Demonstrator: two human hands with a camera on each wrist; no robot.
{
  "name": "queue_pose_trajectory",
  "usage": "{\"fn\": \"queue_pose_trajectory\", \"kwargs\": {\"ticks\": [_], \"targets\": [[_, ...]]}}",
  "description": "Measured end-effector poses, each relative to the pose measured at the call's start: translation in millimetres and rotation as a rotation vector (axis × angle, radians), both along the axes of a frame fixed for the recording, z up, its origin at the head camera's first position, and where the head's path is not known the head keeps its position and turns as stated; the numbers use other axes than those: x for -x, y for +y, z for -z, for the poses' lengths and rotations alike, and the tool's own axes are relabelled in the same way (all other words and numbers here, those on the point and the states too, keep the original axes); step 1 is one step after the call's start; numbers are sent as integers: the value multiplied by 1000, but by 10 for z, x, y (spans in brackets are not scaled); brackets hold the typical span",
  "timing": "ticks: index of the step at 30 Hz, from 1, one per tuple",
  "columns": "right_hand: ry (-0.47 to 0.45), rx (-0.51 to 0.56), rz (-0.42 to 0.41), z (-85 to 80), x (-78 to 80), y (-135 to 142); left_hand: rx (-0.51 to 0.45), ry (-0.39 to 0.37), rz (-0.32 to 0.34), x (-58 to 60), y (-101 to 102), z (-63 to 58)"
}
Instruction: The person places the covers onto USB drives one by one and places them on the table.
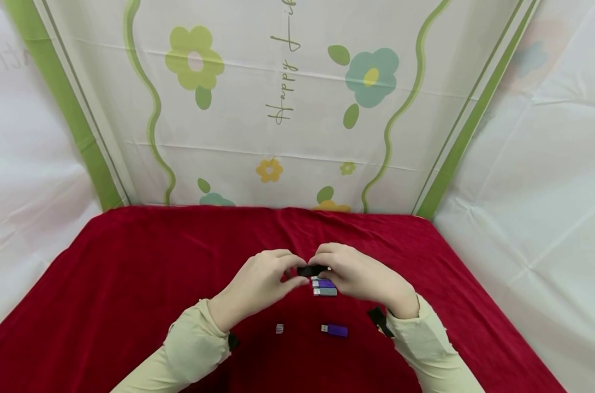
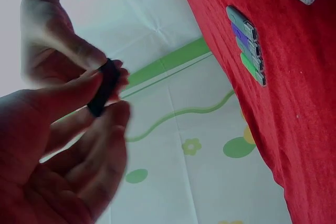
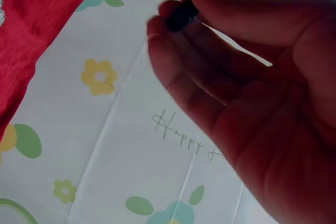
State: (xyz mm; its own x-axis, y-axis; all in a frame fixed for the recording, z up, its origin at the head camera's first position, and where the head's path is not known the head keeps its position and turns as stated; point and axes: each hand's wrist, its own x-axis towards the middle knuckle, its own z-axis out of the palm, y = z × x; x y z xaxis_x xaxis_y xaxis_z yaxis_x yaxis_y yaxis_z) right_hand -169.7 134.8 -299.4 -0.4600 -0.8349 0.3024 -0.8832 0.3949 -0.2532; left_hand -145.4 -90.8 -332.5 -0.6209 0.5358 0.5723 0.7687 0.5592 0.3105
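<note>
Above the red cloth, a small black USB stick (image 1: 311, 271) is held between both hands. My left hand (image 1: 260, 281) pinches its left end with thumb and fingertips. From the other side, my right hand (image 1: 358, 273) grips it between thumb and fingers. The left wrist view shows the black stick (image 2: 105, 87) slanting between the two hands, and in the right wrist view its dark end (image 3: 182, 17) pokes out past the right thumb. Just below lie a purple USB stick (image 1: 325, 284) and a grey USB stick (image 1: 325, 292), side by side.
The left wrist view shows the row of several sticks, including a green one (image 2: 249, 64). Nearer the body, a separate purple USB stick (image 1: 337, 330) and a small clear cap (image 1: 279, 328) lie on the red cloth (image 1: 155, 284). A flowered curtain (image 1: 258, 131) hangs behind.
</note>
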Motion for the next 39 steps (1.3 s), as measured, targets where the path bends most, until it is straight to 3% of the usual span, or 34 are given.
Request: {"fn": "queue_pose_trajectory", "kwargs": {"ticks": [6,14,20,29,35,39], "targets": [[-47,-129,85,69,32,-22,98,-88,-48,-14,-11,35],[-80,-191,93,230,176,-12,110,-89,-86,-17,-36,-53],[-23,-258,109,400,151,95,147,-102,-99,-58,-41,-105],[60,-328,107,657,124,181,189,-103,-105,-49,-67,-78],[64,-328,100,739,110,127,190,-108,-94,-46,-74,-55],[135,-333,127,765,89,91,191,-128,-85,-49,-73,-53]]}}
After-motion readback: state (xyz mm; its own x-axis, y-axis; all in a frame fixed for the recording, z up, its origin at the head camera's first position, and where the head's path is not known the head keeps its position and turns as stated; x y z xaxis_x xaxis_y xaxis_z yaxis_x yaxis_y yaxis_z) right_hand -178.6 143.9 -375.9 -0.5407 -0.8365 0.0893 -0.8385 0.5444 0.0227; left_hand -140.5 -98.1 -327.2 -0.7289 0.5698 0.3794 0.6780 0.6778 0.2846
